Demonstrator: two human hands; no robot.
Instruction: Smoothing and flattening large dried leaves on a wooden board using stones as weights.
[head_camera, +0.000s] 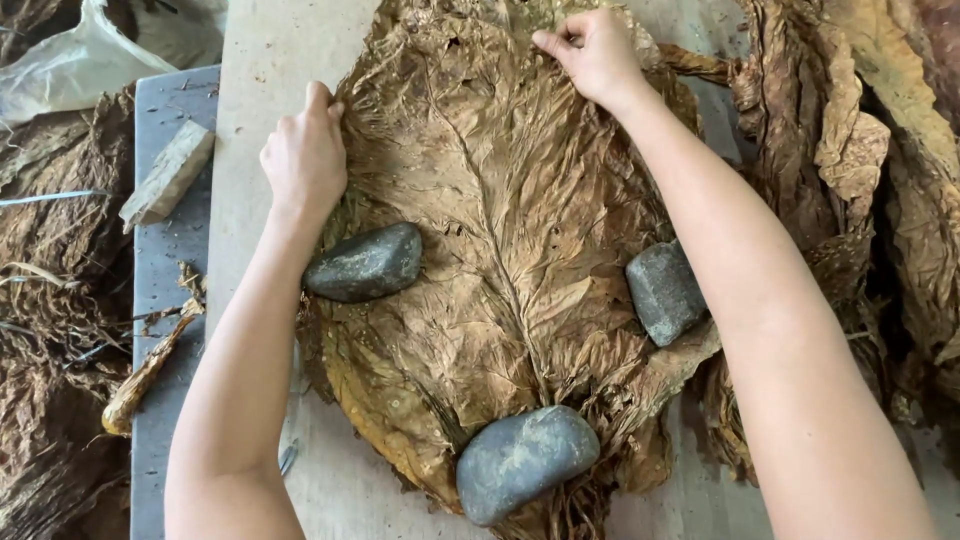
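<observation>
Our left hand (305, 155) pinches the leaf's (500, 230) left edge. Our right hand (592, 52) grips its top. Three stones (366, 263) weigh it down.

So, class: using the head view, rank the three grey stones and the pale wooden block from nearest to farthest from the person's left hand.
From the left hand:
1. Left stone, just below it on the leaf's left edge.
2. Pale wooden block, to its left on the grey board.
3. Bottom stone, at the leaf's stem end.
4. Right stone, across the leaf.

One large dried leaf (500, 230), brown and wrinkled, lies spread flat at board centre, midrib running near to far, edges ragged, stem end nearest the viewer.
</observation>
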